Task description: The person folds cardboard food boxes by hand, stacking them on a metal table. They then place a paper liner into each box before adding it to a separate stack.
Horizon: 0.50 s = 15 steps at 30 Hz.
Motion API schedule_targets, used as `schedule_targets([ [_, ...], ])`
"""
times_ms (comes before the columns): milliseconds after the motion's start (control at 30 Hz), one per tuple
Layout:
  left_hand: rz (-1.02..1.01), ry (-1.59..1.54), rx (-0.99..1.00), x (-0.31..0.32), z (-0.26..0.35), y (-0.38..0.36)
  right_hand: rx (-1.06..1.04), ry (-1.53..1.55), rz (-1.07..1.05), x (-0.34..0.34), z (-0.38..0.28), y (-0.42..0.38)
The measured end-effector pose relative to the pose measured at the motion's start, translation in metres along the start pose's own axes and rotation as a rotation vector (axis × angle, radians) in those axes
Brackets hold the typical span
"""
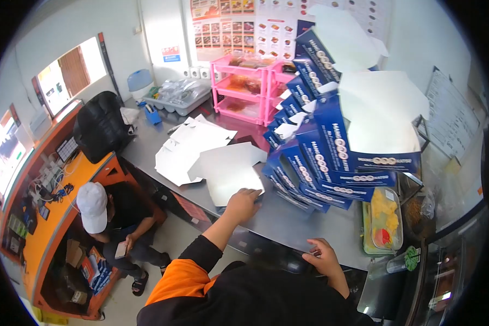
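My left hand (pixel 242 206) is closed on the front right edge of a cardboard food box (pixel 227 173), its white inside facing up and its flaps raised. The box rests at the front of the steel counter (pixel 288 228). My right hand (pixel 323 258) hovers by the counter's front edge, fingers apart and slightly bent, holding nothing. Flat white box blanks (pixel 187 146) lie behind and left of the box. To its right, folded blue-and-white boxes (pixel 339 136) are nested in tall leaning stacks with open lids.
Behind stand a pink shelf rack (pixel 242 89) and a grey tray of packets (pixel 179 96). A container of yellow food (pixel 383 220) sits at the right end. To the left, a person in a white cap (pixel 92 206) sits by an orange desk (pixel 54 217), holding a phone.
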<state>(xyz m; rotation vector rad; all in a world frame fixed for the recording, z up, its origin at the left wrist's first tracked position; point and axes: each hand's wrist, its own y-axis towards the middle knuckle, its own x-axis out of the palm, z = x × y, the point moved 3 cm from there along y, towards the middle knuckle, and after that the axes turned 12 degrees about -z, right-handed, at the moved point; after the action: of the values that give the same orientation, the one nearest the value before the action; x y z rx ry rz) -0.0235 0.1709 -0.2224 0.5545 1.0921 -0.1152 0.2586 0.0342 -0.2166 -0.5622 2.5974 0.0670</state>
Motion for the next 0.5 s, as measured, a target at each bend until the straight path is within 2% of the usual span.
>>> schedule_targets([
  [67,0.213,-0.219,0.089,-0.046,0.006,0.002,0.055,-0.033,-0.033,0.011,0.011,0.011],
  [100,0.466,-0.232,0.135,-0.066,-0.008,0.000,0.093,-0.040,-0.047,0.016,0.013,0.015],
  [167,0.726,-0.137,-0.048,-0.109,-0.055,-0.005,0.166,-0.061,-0.067,0.023,0.011,0.026],
  [200,0.917,-0.212,-0.121,-0.126,-0.089,-0.002,0.187,-0.036,-0.062,0.024,0.011,0.031],
  [267,1.010,-0.600,-0.493,-0.149,-0.180,0.004,0.233,0.014,-0.050,0.028,0.011,0.040],
  [300,1.016,-0.708,-0.569,-0.150,-0.223,0.010,0.267,0.030,-0.045,0.030,0.004,0.046],
  [400,0.459,-0.350,-0.663,-0.133,-0.273,0.044,0.315,-0.014,-0.042,0.034,-0.009,0.065],
  [467,0.025,-0.354,-0.528,-0.088,-0.288,0.076,0.344,-0.014,-0.084,0.038,-0.013,0.079],
  [500,-0.081,-0.232,-0.438,-0.072,-0.278,0.087,0.361,-0.012,-0.105,0.040,-0.014,0.085],
])
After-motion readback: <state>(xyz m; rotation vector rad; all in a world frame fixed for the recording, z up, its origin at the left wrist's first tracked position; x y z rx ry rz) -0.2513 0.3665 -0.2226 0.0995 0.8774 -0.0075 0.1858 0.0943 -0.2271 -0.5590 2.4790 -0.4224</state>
